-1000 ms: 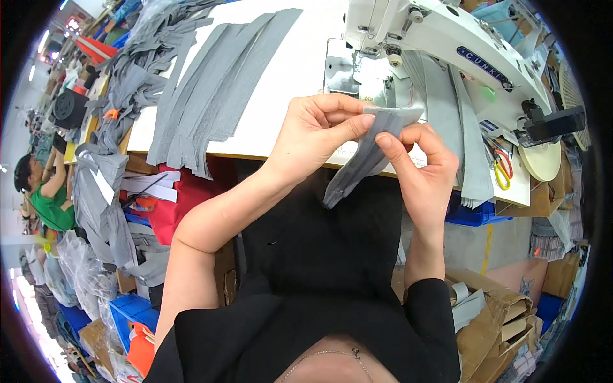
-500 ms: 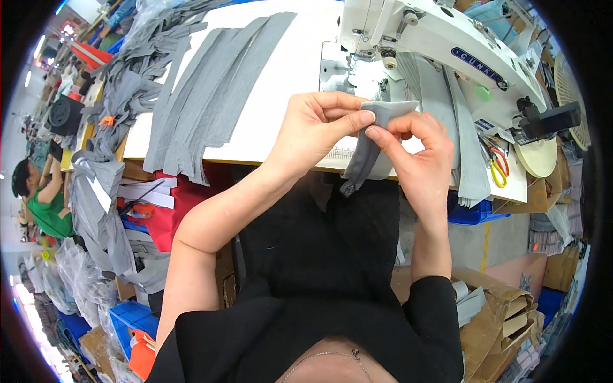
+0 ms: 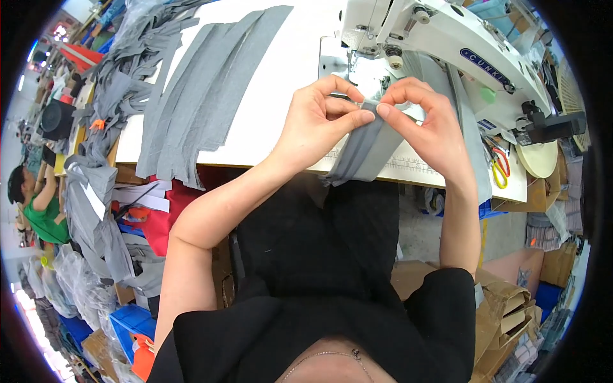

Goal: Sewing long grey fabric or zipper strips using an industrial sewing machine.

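My left hand [image 3: 319, 127] pinches the top end of a grey fabric strip [image 3: 362, 153], which has a darker band along it. My right hand [image 3: 428, 127] grips the same end between thumb and fingers, close to my left fingertips. The strip hangs down to the table's front edge, over a printed ruler. Just beyond my hands is a white sewing machine [image 3: 440, 35], with its metal needle plate [image 3: 333, 64]. Several grey strips [image 3: 211, 83] lie side by side to the left. More pale strips lie under the machine's arm, partly hidden by my right hand.
The white table [image 3: 281, 102] bears a grey fabric pile [image 3: 128, 83] at far left. Scissors [image 3: 500, 163] and a cream dish [image 3: 536, 161] sit at right. A co-worker in green [image 3: 48, 220] works at left. Blue crates [image 3: 131, 322] and cardboard boxes [image 3: 501, 319] stand below.
Both hands have shifted up toward the needle area, my right hand's fingers moving to the strip's top end. The strip now lies broader, its lower part at the table's edge.
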The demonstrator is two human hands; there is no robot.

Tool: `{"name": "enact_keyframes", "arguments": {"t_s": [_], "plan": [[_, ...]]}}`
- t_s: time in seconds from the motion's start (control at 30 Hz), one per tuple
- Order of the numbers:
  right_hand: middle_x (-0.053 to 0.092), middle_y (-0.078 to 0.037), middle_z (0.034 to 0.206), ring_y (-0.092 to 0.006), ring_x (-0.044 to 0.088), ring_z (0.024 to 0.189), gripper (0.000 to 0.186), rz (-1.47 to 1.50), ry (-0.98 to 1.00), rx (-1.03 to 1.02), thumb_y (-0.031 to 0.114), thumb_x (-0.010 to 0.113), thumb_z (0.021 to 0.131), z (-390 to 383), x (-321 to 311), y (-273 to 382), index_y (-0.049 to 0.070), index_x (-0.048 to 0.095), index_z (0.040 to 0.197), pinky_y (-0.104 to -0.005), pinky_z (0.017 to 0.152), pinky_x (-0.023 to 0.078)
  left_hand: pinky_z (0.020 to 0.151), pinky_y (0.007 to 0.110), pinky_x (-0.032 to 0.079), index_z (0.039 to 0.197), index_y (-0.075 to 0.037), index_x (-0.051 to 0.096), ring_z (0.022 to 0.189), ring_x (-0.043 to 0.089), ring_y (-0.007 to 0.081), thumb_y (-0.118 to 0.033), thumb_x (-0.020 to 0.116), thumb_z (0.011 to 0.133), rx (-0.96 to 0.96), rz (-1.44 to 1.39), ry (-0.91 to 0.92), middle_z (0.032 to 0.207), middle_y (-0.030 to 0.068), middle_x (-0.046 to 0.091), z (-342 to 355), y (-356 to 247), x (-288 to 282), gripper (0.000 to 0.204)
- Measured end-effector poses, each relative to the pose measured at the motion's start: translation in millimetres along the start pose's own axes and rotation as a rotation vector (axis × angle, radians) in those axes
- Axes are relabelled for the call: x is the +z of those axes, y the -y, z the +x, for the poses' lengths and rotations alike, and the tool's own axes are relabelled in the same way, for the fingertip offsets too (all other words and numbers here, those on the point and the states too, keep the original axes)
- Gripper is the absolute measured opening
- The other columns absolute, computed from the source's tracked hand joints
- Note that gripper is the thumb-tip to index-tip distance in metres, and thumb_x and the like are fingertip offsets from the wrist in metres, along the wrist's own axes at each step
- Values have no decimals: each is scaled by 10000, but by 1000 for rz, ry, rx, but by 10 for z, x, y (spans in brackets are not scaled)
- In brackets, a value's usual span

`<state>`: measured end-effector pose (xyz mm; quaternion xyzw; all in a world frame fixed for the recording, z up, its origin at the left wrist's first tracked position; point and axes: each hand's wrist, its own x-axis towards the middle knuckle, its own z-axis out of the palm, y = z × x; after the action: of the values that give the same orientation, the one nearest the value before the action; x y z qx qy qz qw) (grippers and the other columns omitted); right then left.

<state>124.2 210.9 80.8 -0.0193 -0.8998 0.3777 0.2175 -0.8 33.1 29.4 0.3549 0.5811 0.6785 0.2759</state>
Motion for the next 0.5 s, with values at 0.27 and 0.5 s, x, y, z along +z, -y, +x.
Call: {"name": "enact_keyframes", "arguments": {"t_s": [0.27,0.5], "plan": [[727,-110,993,-290,661,1035,269,-115,115,300,289,729,803,210,259,-699,20,741,807,-399,873,498,816,264,553,1259,-11,624,914,690,87,-64,806,909,23,261,-106,1084,95,773,216,417,-63,398],[747,-125,947,-323,638,1035,294,-422,213,376,336,702,778,464,405,-782,51,769,759,-480,1049,392,840,314,479,1230,-82,691,980,623,134,-145,840,840,176,677,-221,1218,21,705,298,483,-252,422]]}}
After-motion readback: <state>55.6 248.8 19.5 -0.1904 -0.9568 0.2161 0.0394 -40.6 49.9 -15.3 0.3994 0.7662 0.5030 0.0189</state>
